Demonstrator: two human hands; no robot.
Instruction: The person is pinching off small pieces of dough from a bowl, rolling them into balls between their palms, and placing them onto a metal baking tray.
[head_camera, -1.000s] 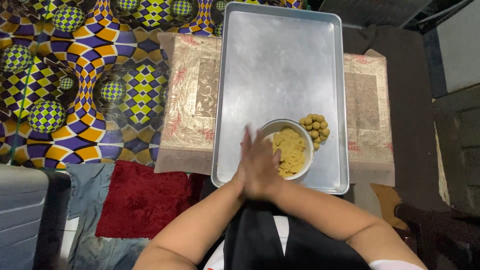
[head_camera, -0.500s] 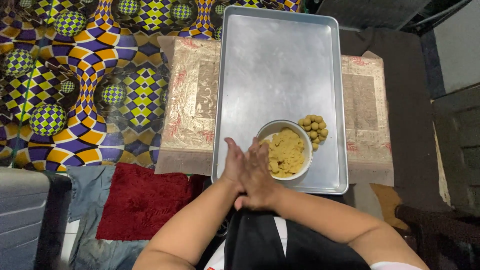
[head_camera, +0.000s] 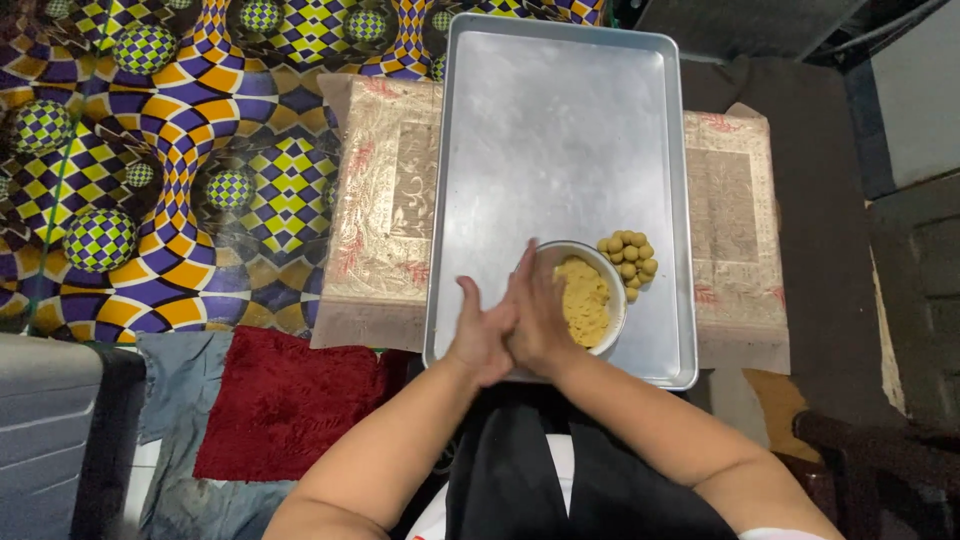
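From the head camera I look straight down on a large rectangular silver metal baking tray, and I will place everything else against it. It lies on a low surface covered with a beige cloth printed with red leaf patterns, which shows on both long sides of the tray.

At the tray's near end stands a round white bowl holding crumbly yellow dough. Just beside the bowl, toward the tray's right rim, sits a small cluster of rolled yellow dough balls — they lie on the bare metal, touching one another.

My left hand and my right hand meet over the tray's near edge, palm pressed flat against palm, fingers stretched out and pointing up the tray. The right one overlaps the bowl's left rim in the view. Whether anything is caught between the palms I cannot tell — the contact hides it.

Left of the tray and beyond the cloth spreads a floor mat with a purple, orange and yellow checkered swirl pattern. Nearer to me than the tray's left corner lies a dark red fuzzy rug.
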